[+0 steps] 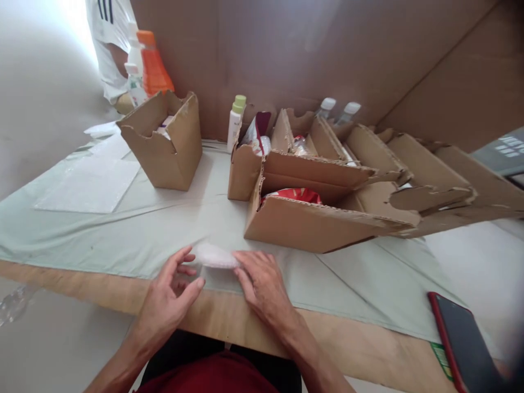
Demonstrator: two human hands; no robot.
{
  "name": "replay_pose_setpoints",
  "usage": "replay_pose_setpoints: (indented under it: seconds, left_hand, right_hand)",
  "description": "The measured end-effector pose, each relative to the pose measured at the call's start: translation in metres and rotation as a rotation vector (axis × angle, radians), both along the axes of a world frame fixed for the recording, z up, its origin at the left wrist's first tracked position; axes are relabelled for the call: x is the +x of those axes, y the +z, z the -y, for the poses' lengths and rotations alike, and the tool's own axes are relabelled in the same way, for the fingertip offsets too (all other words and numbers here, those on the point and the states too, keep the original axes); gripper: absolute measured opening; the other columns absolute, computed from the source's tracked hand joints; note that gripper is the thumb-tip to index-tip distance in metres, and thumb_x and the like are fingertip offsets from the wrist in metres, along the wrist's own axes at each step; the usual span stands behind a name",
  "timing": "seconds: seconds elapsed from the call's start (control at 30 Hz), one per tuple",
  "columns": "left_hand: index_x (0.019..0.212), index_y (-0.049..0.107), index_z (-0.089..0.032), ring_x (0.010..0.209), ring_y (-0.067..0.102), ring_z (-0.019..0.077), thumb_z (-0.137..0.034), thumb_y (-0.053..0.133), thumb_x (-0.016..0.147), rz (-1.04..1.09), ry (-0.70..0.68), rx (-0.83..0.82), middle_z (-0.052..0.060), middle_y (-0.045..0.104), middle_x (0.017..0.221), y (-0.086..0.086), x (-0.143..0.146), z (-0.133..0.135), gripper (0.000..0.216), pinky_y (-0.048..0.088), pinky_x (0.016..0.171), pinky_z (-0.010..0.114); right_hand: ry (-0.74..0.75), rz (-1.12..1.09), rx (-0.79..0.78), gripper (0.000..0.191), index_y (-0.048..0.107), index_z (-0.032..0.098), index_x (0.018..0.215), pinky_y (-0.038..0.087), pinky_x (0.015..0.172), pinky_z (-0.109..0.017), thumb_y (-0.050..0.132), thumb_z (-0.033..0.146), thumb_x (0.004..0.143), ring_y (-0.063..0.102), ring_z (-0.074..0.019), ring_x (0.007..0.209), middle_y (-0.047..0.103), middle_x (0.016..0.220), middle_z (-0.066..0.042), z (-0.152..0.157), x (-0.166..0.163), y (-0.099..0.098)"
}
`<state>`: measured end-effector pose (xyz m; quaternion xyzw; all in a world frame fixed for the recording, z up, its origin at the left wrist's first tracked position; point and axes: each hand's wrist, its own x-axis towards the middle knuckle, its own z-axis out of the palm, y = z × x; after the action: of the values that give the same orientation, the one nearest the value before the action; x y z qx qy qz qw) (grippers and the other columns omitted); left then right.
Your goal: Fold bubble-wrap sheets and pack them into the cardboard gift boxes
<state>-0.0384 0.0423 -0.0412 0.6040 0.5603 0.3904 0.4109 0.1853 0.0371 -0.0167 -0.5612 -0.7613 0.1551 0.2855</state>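
My left hand [172,297] and my right hand [262,284] meet near the front edge of the table. Between them lies a small white flat thing [215,255], perhaps a pad or packet, on the pale green cloth [135,234]. My right hand's fingers are bent over its right end and touch it. My left hand is curled, thumb and fingers apart, with its fingertips close to the left end. Whether either hand truly grips it I cannot make out.
A torn cardboard box [166,139] stands at the back left. Several linked cardboard compartments [327,218] with packets and bottles fill the right. A white bottle [236,121] stands behind. A phone [466,344] lies at the right front. Another person [108,49] stands far left.
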Motion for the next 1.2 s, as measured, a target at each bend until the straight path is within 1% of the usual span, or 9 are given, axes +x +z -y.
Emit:
replay_pose_setpoints:
  seconds: [0.1, 0.3, 0.43, 0.6, 0.7, 0.83, 1.03, 1.13, 1.2]
  left_hand:
    - [0.151, 0.041, -0.023, 0.097, 0.070, 0.0243, -0.045, 0.074, 0.082, 0.164, -0.057, -0.192, 0.014, 0.066, 0.124, 0.000, 0.002, 0.008, 0.079, 0.063, 0.072, 0.035]
    - [0.115, 0.070, -0.016, 0.087, 0.070, 0.0238, -0.059, 0.084, 0.069, 0.365, -0.190, -0.488, 0.006, 0.076, 0.094, 0.026, 0.027, 0.016, 0.064, 0.058, 0.076, 0.029]
    - [0.114, 0.071, -0.016, 0.082, 0.069, 0.0214, -0.062, 0.088, 0.062, 0.432, -0.117, -0.493, 0.004, 0.076, 0.087, 0.035, 0.045, 0.019, 0.071, 0.055, 0.074, 0.026]
    - [0.109, 0.069, -0.015, 0.085, 0.072, 0.0230, -0.059, 0.089, 0.063, 0.456, 0.066, -0.431, 0.007, 0.079, 0.093, 0.036, 0.068, 0.017, 0.067, 0.057, 0.078, 0.028]
    - [0.103, 0.069, -0.016, 0.085, 0.072, 0.0241, -0.060, 0.086, 0.066, 0.444, 0.010, -0.398, 0.006, 0.079, 0.092, 0.033, 0.080, 0.022, 0.060, 0.058, 0.077, 0.029]
    - [0.110, 0.067, -0.020, 0.088, 0.073, 0.0247, -0.060, 0.076, 0.079, 0.389, -0.229, -0.282, 0.007, 0.077, 0.098, 0.030, 0.079, 0.020, 0.052, 0.060, 0.078, 0.032]
    - [0.152, 0.040, -0.025, 0.140, 0.050, 0.0296, -0.028, 0.066, 0.092, -0.065, -0.307, 0.714, 0.014, 0.050, 0.154, 0.086, 0.089, -0.043, 0.066, 0.043, 0.115, 0.047]
    - [0.145, 0.047, -0.016, 0.144, 0.044, 0.0326, -0.015, 0.066, 0.090, -0.222, -0.313, 0.969, 0.017, 0.055, 0.148, 0.112, 0.116, -0.076, 0.058, 0.039, 0.118, 0.053]
    - [0.124, 0.061, -0.015, 0.141, 0.046, 0.0336, -0.010, 0.062, 0.091, -0.279, -0.374, 0.994, 0.015, 0.064, 0.137, 0.115, 0.130, -0.089, 0.034, 0.041, 0.115, 0.054]
  right_hand:
    - [0.028, -0.296, -0.221, 0.027, 0.070, 0.025, 0.118, 0.047, 0.090, -0.037, 0.054, 0.019, 0.097, 0.065, -0.0222, 0.099, 0.076, 0.108, -0.004, 0.020, 0.001, 0.012]
    - [0.018, -1.158, -0.742, 0.035, 0.072, 0.019, 0.108, 0.041, 0.069, -0.025, 0.069, 0.050, 0.090, 0.054, -0.0129, 0.071, 0.065, 0.079, 0.000, 0.047, 0.011, -0.001]
    - [-0.135, -1.324, -0.744, 0.043, 0.069, 0.019, 0.107, 0.039, 0.069, -0.024, 0.075, 0.056, 0.086, 0.052, -0.0112, 0.071, 0.063, 0.080, 0.001, 0.056, 0.021, -0.011]
    - [-0.137, -1.360, -0.607, 0.082, 0.049, 0.025, 0.144, 0.048, 0.091, -0.035, 0.081, 0.062, 0.078, 0.064, -0.0232, 0.104, 0.069, 0.116, -0.008, 0.069, 0.026, 0.000]
    - [-0.221, -1.389, -0.554, 0.075, 0.050, 0.023, 0.140, 0.050, 0.095, -0.038, 0.081, 0.055, 0.080, 0.067, -0.0249, 0.108, 0.070, 0.121, -0.011, 0.071, 0.023, 0.005]
    - [-0.264, -1.225, -0.429, 0.041, 0.063, 0.022, 0.120, 0.055, 0.083, -0.033, 0.074, 0.047, 0.089, 0.072, -0.0218, 0.095, 0.076, 0.104, -0.008, 0.069, 0.045, 0.024]
    - [-0.516, -0.586, 0.229, 0.028, 0.072, 0.030, 0.109, 0.056, 0.069, -0.028, 0.081, 0.036, 0.083, 0.072, -0.0192, 0.082, 0.077, 0.095, -0.002, 0.057, 0.129, 0.117]
    - [-0.712, -0.130, 0.507, 0.030, 0.072, 0.028, 0.109, 0.053, 0.071, -0.032, 0.078, 0.039, 0.082, 0.068, -0.0202, 0.082, 0.074, 0.095, -0.003, 0.034, 0.164, 0.160]
    - [-0.651, 0.182, 0.458, 0.025, 0.071, 0.024, 0.105, 0.050, 0.067, -0.032, 0.071, 0.038, 0.085, 0.065, -0.0194, 0.075, 0.072, 0.090, -0.005, 0.012, 0.181, 0.178]
